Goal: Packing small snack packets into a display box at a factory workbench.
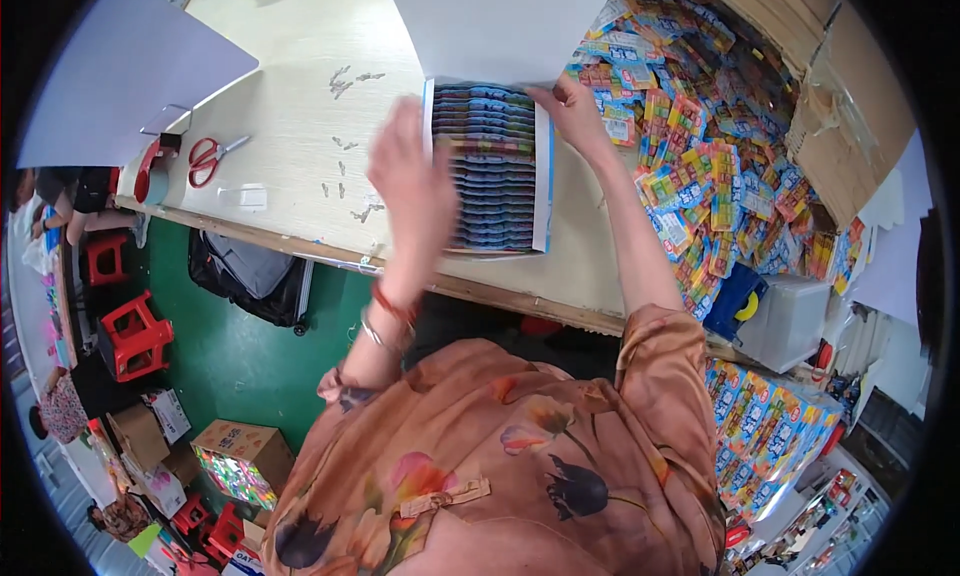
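Observation:
In front of me on the table lies a white cardboard display box [543,191] with blue edges. Its tall white lid [500,26] stands raised at the far side. Packed inside is a tight row of flat, colourful candy packets [490,181]; one near the middle looks more yellow and red. My left hand [405,166] is at the box's left wall, smeared by motion, its fingers unclear. At the far right corner, my right hand [572,116] has its thumb and curled fingers closed on the box's edge, next to the lid.
A large heap of similar packets [690,176] spreads right, beside a torn cardboard carton [850,116]. Red-handled scissors [205,161], a tape dispenser [155,171] and small scraps [345,81] lie left. A blue tape cutter [735,301] sits at the right edge. Red stools [135,336] stand on the green floor.

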{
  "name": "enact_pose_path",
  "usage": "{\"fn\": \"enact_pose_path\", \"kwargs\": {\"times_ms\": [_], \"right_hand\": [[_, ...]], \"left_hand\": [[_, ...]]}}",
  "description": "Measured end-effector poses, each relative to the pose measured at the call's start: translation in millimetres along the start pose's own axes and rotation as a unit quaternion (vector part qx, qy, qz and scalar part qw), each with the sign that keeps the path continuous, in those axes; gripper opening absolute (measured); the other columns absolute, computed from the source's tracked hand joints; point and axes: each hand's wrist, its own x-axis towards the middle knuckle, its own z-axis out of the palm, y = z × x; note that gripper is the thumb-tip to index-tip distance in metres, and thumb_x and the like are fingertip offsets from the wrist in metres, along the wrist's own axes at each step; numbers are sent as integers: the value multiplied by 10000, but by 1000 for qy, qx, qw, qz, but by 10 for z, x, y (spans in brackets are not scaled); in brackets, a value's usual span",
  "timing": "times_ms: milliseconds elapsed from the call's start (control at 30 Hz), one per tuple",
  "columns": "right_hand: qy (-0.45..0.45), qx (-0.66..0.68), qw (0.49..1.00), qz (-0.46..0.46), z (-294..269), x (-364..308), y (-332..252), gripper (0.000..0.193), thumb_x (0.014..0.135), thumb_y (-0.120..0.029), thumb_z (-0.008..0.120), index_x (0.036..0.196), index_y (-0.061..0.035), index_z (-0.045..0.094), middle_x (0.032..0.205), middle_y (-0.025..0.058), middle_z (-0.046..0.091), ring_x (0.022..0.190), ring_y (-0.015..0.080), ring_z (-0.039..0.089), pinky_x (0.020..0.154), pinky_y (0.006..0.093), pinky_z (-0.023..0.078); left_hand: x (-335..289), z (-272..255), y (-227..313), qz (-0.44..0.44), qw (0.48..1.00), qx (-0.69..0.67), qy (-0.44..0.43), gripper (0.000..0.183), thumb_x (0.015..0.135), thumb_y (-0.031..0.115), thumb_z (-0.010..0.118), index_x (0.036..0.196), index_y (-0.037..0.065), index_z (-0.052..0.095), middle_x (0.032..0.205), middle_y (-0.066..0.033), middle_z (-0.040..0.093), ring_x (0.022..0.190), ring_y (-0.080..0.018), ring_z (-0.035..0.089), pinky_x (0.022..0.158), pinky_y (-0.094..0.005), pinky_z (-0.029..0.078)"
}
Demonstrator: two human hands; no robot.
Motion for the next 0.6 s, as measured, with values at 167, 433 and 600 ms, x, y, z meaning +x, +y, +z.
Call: {"fn": "enact_pose_path", "kwargs": {"times_ms": [167,433,600], "right_hand": [[-6,75,997,-2,-1,-46,-195,326,920,-46,545,1240,-96,578,1151,26,591,941,109,561,818,266,458],[-17,-10,998,-63,-175,-313,-229,340,885,6,465,1094,-126,699,1281,69,510,1172,209,499,1006,301,384],[30,-286,949,-129,-209,-1012,-690,333,910,-190,525,1220,-124,627,1166,81,523,1043,180,515,929,285,405]], "left_hand": [[625,350,-853,-132,879,-423,-174,537,866,129,653,1362,49,466,1263,-106,540,936,-110,558,767,-231,483],[562,412,-992,59,910,-361,-195,364,868,-35,514,1131,150,685,1165,-61,475,1019,-150,465,870,-265,415],[149,-344,-682,-68,896,-281,-336,399,956,217,524,1341,112,531,1034,-62,474,882,-127,453,859,-256,402]]}}
